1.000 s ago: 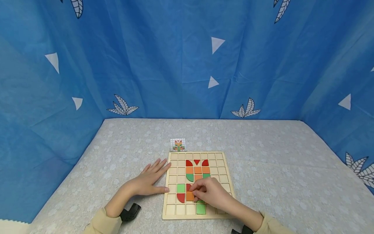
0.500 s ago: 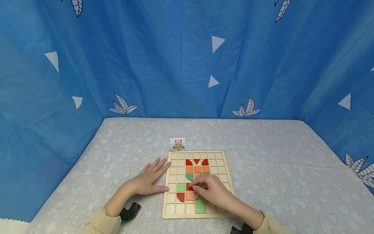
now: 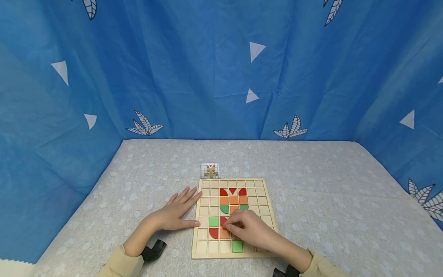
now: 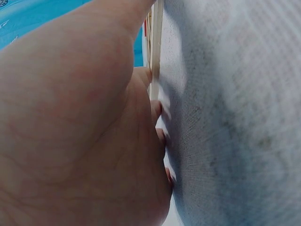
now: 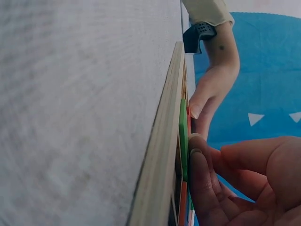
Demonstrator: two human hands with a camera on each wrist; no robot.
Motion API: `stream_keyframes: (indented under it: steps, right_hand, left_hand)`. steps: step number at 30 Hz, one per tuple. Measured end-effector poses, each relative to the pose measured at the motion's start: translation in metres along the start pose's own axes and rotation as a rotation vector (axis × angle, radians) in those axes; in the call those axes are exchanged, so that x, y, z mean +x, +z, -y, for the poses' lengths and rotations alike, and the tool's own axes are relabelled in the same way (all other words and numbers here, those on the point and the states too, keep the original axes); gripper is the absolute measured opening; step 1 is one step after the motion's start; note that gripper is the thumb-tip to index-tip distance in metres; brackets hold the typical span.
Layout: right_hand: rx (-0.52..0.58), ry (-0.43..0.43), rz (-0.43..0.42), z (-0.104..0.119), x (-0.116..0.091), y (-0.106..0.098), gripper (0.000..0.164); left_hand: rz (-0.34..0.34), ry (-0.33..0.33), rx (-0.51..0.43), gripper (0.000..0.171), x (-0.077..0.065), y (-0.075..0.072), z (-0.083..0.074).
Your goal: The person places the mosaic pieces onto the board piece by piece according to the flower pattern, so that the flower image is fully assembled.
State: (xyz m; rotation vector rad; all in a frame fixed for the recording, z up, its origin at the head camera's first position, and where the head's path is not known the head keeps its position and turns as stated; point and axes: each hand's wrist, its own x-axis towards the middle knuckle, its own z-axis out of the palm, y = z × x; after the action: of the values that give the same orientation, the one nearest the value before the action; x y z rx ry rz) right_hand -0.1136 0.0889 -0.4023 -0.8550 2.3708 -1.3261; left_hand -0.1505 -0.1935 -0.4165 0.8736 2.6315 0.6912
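A square wooden grid board [image 3: 201, 254] holds red, orange and green tiles. My left hand [image 3: 174, 213] lies flat at the board's left edge, fingers spread, its thumb touching the rim; in the left wrist view the same hand [image 4: 94, 122] is seen from the palm side. My right hand [image 3: 249, 227] is over the lower middle of the board. Its thumb and forefinger pinch at a red quarter-circle tile [image 3: 223, 221], just above an orange square [image 3: 224, 233]. In the right wrist view the right hand [image 5: 235, 183] has its fingertips down at the board, hiding the tile there.
A small pattern card [image 3: 209, 170] lies behind the board's far left corner. Light green squares [image 3: 214, 221] and another red quarter-circle [image 3: 213, 233] sit in nearby cells. A blue curtain [image 3: 214, 69] stands behind the cloth-covered table [image 3: 311, 184].
My right fingertips shift slightly around the red tile, which looks turned half a second ago and is a quarter-circle again now. The left hand stays at the board's edge.
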Motion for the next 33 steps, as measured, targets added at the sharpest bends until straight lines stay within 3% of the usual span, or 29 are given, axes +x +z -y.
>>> stream_keyframes:
  steps: [10,23,29,33]
  right_hand:
    - [0.066,0.023,0.0,0.002,-0.002,-0.007,0.014]
    - [0.24,0.06,-0.148,-0.002,-0.008,-0.056,0.023]
    - [0.218,0.054,-0.238,-0.001,-0.01,-0.074,0.024]
    - [0.21,0.074,-0.242,-0.002,-0.011,-0.077,0.025]
  left_hand:
    - [0.012,0.014,-0.012,0.086,0.0,0.0,-0.002]
    - [0.024,0.016,-0.013,0.087,0.002,-0.001,-0.002]
    - [0.021,0.006,-0.012,0.087,0.0,-0.002,0.0]
    - [0.014,0.012,-0.01,0.087,-0.001,-0.002,-0.001]
